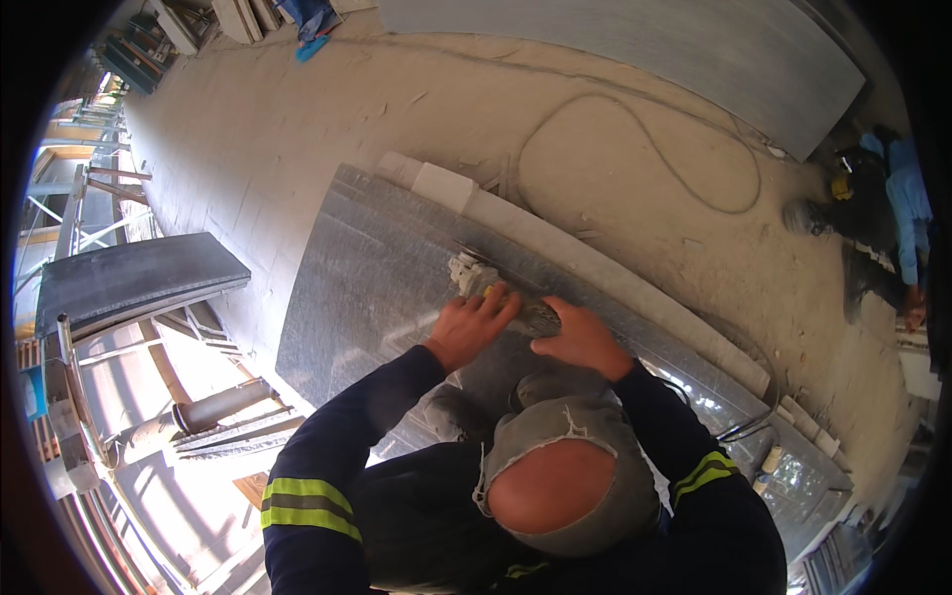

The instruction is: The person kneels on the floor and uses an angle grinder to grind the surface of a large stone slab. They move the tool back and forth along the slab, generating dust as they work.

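Observation:
An angle grinder point(537, 316), dusty and grey, lies low over a dark grey stone slab point(357, 258). Its pale metal head point(472, 272) points away and to the left. Around the front of its body, just behind the head, my left hand point(468, 329) is closed. My right hand point(587, 342) grips the rear end, thumb along the near side and fingers mostly hidden beyond it. The disc is not clearly visible, so I cannot tell whether it touches the stone.
Paler stone pieces point(615, 268) edge the slab's far side. A cable point(635, 117) loops over the dusty floor. Another slab stack point(149, 278) rests on a frame at left; a large grey slab point(694, 59) lies at the back. Another person point(897, 198) crouches at far right.

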The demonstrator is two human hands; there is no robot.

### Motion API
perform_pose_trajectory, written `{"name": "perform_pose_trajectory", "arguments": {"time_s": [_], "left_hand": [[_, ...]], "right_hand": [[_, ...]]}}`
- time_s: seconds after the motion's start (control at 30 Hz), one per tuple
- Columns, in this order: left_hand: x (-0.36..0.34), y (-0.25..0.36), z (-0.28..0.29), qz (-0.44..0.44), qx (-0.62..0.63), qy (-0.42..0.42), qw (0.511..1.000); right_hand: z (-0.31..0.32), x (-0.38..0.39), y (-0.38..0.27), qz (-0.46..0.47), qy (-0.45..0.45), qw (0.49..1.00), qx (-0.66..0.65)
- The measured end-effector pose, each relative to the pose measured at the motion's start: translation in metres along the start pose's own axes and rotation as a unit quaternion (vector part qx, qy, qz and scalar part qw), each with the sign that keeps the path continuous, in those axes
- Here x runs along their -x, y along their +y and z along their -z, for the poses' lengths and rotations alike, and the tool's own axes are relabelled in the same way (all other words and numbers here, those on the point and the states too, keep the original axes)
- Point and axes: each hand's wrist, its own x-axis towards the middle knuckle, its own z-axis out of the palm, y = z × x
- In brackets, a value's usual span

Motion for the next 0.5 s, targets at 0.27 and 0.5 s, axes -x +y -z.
{"name": "perform_pose_trajectory", "arguments": {"time_s": [0.27,0.5], "left_hand": [[0.000,-0.010,-0.006,-0.001,-0.001,-0.001,1.000],[0.003,-0.022,-0.012,0.011,-0.029,0.000,1.000]], "right_hand": [[0.001,-0.007,-0.007,0.002,0.000,1.000,0.019],[-0.011,-0.027,-0.007,0.001,0.001,1.000,0.020]]}}
